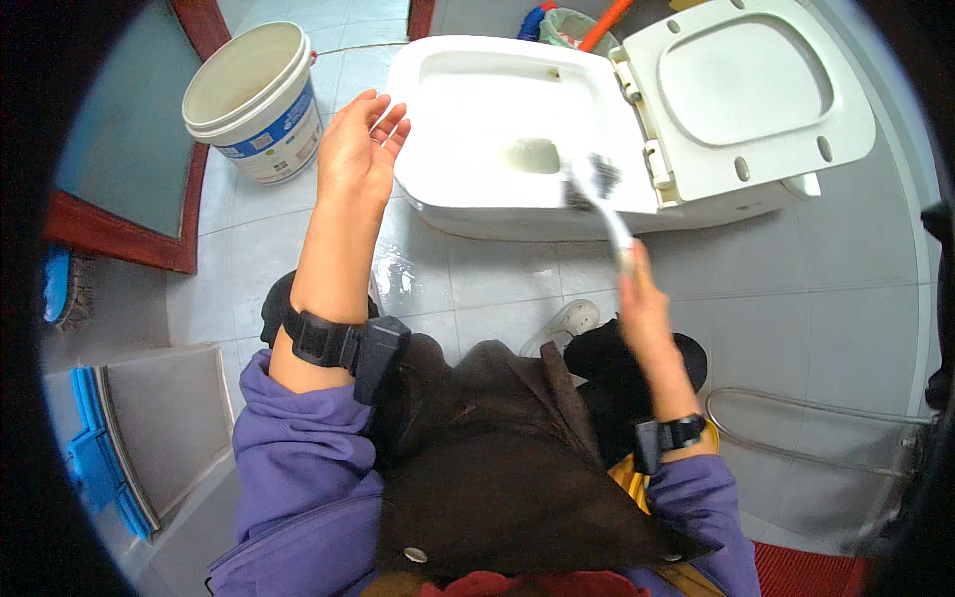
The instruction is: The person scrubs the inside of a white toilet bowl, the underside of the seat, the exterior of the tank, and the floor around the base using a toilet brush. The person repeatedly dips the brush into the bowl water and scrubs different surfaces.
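A white toilet bowl [515,195] stands before me, its seat and lid [746,82] raised and leaning back to the right. My right hand [643,298] is closed round the handle of a toilet brush [597,186]; its dark bristles, blurred, are over the near right side of the bowl. Some water lies in the bowl's drain opening [539,157]. My left hand [365,149], its fingers apart and slightly curled, holds nothing and is raised beside the left rim of the bowl. Left of that hand a white plastic bucket [261,142] with a blue label stands on the tiles.
Behind the bowl are a lined waste bin [567,30], an orange handle [606,24] and a blue bottle [533,24]. A red-framed door [134,239] is at left, near a blue brush [67,287]. A metal rail [806,407] is at right. Wet floor tiles [406,280] shine ahead.
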`<action>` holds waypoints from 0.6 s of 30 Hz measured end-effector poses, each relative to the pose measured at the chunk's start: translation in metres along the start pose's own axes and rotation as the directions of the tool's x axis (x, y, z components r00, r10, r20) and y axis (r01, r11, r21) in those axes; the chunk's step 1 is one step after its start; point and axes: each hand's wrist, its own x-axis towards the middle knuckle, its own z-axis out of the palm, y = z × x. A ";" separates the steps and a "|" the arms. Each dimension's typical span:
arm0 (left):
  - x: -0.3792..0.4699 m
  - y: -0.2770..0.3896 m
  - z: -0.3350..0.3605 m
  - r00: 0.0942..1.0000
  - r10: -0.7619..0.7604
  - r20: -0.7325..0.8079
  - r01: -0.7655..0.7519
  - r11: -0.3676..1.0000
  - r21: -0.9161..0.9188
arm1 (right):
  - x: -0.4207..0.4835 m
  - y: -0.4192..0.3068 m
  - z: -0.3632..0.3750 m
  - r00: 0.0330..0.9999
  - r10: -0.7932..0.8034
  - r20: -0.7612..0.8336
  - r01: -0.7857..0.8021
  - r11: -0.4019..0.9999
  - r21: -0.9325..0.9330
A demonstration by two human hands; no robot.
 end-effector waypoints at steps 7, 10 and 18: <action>0.004 0.026 -0.020 0.994 0.099 -0.050 -0.103 0.990 -0.096 | -0.010 -0.009 0.009 0.979 -0.095 0.179 0.092 0.995 0.027; 0.003 0.029 -0.019 0.991 0.116 -0.064 -0.123 0.985 -0.122 | 0.013 -0.075 0.048 0.871 -0.462 0.168 0.466 0.884 0.017; -0.006 0.037 -0.011 0.996 0.051 -0.066 -0.060 0.989 -0.132 | 0.172 -0.194 0.087 0.806 -0.576 0.136 0.590 0.799 -0.114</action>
